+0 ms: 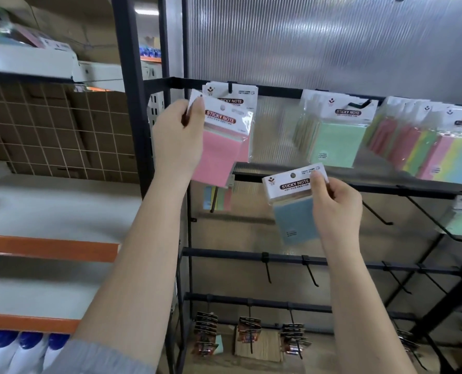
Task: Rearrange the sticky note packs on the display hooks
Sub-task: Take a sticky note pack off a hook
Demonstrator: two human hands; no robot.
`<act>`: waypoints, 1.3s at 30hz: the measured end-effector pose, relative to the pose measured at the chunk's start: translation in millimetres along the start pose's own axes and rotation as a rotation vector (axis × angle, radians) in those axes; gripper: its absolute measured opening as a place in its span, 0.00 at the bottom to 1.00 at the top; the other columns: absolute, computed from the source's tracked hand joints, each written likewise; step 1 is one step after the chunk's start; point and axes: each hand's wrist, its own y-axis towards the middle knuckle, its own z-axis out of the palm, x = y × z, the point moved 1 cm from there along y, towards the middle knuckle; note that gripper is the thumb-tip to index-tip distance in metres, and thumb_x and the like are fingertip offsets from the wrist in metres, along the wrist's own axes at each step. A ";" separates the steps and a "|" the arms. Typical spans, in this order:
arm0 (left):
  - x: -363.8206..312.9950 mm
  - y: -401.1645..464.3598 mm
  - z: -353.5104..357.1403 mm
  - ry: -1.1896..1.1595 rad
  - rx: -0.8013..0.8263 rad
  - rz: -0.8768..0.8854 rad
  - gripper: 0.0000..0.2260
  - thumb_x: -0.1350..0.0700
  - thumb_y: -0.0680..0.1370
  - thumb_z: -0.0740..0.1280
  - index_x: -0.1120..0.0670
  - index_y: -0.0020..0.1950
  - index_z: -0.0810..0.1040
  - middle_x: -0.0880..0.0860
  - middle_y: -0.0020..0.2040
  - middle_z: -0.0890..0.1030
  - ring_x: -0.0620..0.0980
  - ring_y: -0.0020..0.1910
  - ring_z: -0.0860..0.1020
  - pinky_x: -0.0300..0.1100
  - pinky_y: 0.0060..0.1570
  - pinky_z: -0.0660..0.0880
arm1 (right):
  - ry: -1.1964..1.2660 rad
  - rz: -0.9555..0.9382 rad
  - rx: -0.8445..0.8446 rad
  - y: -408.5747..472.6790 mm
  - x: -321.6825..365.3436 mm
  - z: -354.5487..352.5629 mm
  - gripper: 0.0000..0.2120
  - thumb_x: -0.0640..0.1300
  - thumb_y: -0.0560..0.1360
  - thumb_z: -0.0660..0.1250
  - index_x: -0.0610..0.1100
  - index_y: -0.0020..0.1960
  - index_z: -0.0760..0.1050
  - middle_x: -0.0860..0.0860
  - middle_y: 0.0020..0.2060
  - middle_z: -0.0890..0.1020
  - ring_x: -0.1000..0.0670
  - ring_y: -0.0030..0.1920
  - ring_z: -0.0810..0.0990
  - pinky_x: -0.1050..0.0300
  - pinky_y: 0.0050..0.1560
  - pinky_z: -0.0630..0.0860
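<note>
Pink pack point(219, 147) in L hand point(177, 133), blue pack point(294, 209) in R hand point(335, 206).

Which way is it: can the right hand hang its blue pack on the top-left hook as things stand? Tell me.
Probably not yet. The right hand grips the blue pack below the top-left hook, but the pink pack pinched by the left hand hangs in front of it, blocking the way.

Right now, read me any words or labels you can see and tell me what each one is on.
"STICKY NOTE": pink pack in the left hand.
"STICKY NOTE": blue pack in the right hand.
"STICKY NOTE": pack behind the pink one.
"STICKY NOTE": hanging green pack.
Small print, rainbow packs: blurred.
</note>
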 end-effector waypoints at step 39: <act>15.5 21.2 70.2 0.191 -0.419 -0.042 0.14 0.48 0.79 0.60 0.57 0.57 0.72 0.54 0.55 0.74 0.45 0.45 0.71 0.29 0.33 0.61 | 0.052 0.112 -0.023 12.0 -18.4 -27.1 0.20 0.50 0.80 0.60 0.42 0.33 0.74 0.61 0.25 0.78 0.63 0.24 0.70 0.72 0.24 0.62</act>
